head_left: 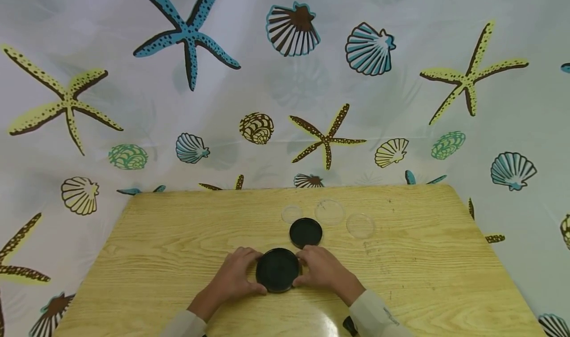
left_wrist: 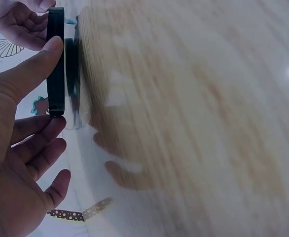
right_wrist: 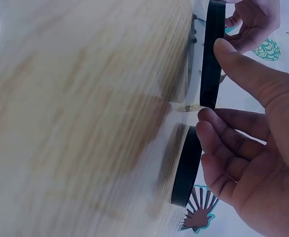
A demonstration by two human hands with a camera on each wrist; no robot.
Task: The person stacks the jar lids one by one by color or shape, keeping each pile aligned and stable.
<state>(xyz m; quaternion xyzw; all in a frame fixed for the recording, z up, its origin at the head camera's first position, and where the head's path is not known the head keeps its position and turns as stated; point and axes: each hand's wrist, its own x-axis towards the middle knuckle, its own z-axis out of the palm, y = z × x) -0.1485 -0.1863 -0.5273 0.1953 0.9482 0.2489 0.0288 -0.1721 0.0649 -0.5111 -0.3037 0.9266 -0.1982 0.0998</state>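
Note:
A large black round shallow dish [head_left: 278, 271] is held between both hands near the front middle of the table. My left hand [head_left: 236, 275] grips its left edge, thumb at the near side and fingertips at the far side. On the opposite edge, my right hand [head_left: 324, 271] pinches it the same way. Both wrist views show the dish edge-on, a narrow gap under it above the tabletop. Just behind the right fingertips sits a smaller black round dish [head_left: 306, 232]; it appears below the right fingers in the right wrist view [right_wrist: 186, 168].
Three clear round discs lie toward the back of the wood-patterned table [head_left: 178, 238]: a left disc [head_left: 291, 214], a middle disc [head_left: 330, 212] and a right disc [head_left: 360, 226]. Behind the table hangs a white curtain [head_left: 267, 84] printed with shells and starfish.

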